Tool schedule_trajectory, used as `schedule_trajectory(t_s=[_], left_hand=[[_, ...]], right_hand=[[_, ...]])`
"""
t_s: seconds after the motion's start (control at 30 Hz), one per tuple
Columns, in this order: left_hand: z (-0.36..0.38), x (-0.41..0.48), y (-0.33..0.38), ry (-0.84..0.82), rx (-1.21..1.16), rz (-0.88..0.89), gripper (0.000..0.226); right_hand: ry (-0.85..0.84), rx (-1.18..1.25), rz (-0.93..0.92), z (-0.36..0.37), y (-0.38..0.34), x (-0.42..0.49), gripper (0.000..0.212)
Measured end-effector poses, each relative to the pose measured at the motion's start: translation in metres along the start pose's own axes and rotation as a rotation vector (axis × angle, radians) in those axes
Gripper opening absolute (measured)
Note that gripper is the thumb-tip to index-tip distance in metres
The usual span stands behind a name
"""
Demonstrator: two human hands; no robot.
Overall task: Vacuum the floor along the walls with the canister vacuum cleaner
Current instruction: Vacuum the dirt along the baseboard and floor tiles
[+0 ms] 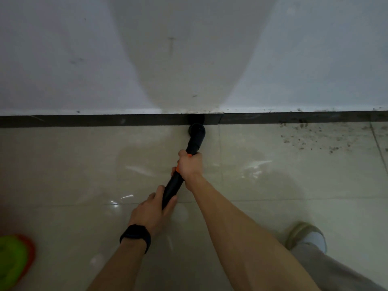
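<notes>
Wall [63, 59], white and scuffed, fills the top half; tiled floor [63, 164] lies below, with a dark skirting [84, 120] between them. Black wand [174, 185] slants up from centre, its nozzle [196, 133] touching the skirting. Right hand [190, 166] grips the wand near the nozzle; left hand [151, 211], with a black wristband [136, 236], wraps its lower end. Dirt [310, 139] lies by the skirting at right.

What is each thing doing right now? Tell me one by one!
wand, held in both hands, slanted down.
nozzle, on the floor, touching the dark skirting.
right hand, grips the wand near the nozzle.
left hand, grips the wand's rear end.
dirt, scattered right of the nozzle, not yet sucked up.
wristband, worn on the left wrist.
</notes>
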State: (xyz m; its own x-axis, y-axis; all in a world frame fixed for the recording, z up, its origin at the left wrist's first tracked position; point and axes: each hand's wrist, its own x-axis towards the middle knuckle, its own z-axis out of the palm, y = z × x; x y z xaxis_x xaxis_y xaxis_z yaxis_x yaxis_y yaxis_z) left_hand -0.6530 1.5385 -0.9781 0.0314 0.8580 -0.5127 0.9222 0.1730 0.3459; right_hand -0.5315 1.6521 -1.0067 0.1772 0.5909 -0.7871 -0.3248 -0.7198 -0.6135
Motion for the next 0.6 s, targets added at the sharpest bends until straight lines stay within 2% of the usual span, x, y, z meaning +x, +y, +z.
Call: schedule_trajectory(t_s=[0.13, 0.23, 0.33, 0.5, 0.6], left_hand=[[-0.007, -0.007, -0.008, 0.005, -0.005, -0.029, 0.041], [-0.002, -0.007, 0.0, 0.021, 0.05, 0.024, 0.045], [0.013, -0.002, 0.024, -0.024, 0.091, 0.139, 0.047], [0.048, 0.018, 0.089, -0.131, 0.225, 0.435, 0.052], [0.068, 0.025, 0.129, -0.17, 0.246, 0.576, 0.052]], right_hand=[[-0.044, -0.063, 0.016, 0.017, 0.001, -0.006, 0.017], [-0.025, -0.069, 0.017, 0.002, -0.001, -0.007, 0.015], [0.107, -0.003, -0.005, -0.042, -0.004, -0.007, 0.013], [0.374, 0.184, -0.028, -0.146, -0.015, -0.014, 0.008], [0.471, 0.268, -0.037, -0.199, -0.02, -0.019, 0.008]])
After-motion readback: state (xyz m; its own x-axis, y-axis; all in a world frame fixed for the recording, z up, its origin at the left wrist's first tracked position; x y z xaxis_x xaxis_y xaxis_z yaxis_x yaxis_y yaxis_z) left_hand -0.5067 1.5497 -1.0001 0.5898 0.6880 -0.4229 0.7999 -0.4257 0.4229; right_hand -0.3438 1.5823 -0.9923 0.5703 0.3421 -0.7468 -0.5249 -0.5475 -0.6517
